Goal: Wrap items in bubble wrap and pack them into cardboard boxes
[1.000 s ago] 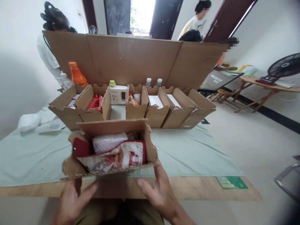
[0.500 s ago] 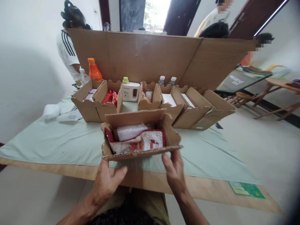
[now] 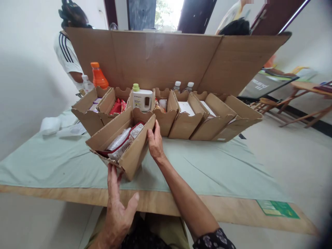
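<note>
A small open cardboard box [image 3: 135,152] with red and white food packets [image 3: 123,140] inside sits turned end-on, its far end in the gap of a row of like boxes [image 3: 181,121]. My right hand [image 3: 155,143] grips the box's right wall near its far end. My left hand [image 3: 118,204] has fingers stretched out, tips touching the box's near end from below. A white bottle with a green cap [image 3: 141,98] stands just behind the gap.
A tall cardboard sheet [image 3: 168,58] stands behind the row. An orange bottle [image 3: 98,76] and small water bottles [image 3: 183,85] are at the back. White cloths [image 3: 55,126] lie left on the green table cover [image 3: 212,166]. People stand behind; a wooden table [image 3: 308,90] is at right.
The box was turned from sideways to end-on and pushed forward into the gap in the row. My right hand moved up along its side; my left stayed at the near end.
</note>
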Demonstrator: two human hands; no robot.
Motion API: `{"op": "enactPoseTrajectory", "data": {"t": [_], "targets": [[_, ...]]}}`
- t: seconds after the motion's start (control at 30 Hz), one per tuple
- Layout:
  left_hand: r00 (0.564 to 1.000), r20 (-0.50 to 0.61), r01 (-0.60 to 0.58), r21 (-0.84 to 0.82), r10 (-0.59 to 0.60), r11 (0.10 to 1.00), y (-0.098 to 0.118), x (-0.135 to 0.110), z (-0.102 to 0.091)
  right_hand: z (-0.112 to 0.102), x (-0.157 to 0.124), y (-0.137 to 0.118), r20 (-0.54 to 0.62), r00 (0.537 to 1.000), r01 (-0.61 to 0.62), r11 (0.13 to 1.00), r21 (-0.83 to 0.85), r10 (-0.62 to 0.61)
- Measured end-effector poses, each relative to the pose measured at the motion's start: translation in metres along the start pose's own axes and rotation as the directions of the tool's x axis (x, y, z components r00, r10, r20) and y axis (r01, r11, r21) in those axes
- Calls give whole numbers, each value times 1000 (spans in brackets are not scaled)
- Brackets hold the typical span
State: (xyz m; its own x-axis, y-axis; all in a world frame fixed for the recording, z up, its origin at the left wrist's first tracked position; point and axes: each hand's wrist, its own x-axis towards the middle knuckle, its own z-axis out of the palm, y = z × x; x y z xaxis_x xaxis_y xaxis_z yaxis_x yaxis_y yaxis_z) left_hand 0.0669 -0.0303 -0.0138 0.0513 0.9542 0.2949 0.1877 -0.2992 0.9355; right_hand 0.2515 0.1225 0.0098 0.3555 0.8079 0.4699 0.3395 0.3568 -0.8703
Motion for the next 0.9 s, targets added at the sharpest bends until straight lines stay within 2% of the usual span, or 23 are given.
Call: {"op": "enactPoseTrajectory", "data": {"t": [0.13, 0.3, 0.73, 0.9], "targets": [[999, 39, -6, 35, 5, 999, 4, 6, 8, 10, 14, 6, -63, 998, 25, 1000, -18, -26], [999, 32, -27, 46, 26, 999, 3, 9, 12, 9, 17, 9, -138, 989, 57, 998, -15, -58], [999, 4, -39, -42, 39, 998, 3, 7, 22, 24, 17, 7, -35, 984, 167, 968, -187, -176], [998, 22, -56, 8, 56, 998, 2, 7, 27, 21, 17, 7, -37, 977, 202, 970, -132, -209]]}}
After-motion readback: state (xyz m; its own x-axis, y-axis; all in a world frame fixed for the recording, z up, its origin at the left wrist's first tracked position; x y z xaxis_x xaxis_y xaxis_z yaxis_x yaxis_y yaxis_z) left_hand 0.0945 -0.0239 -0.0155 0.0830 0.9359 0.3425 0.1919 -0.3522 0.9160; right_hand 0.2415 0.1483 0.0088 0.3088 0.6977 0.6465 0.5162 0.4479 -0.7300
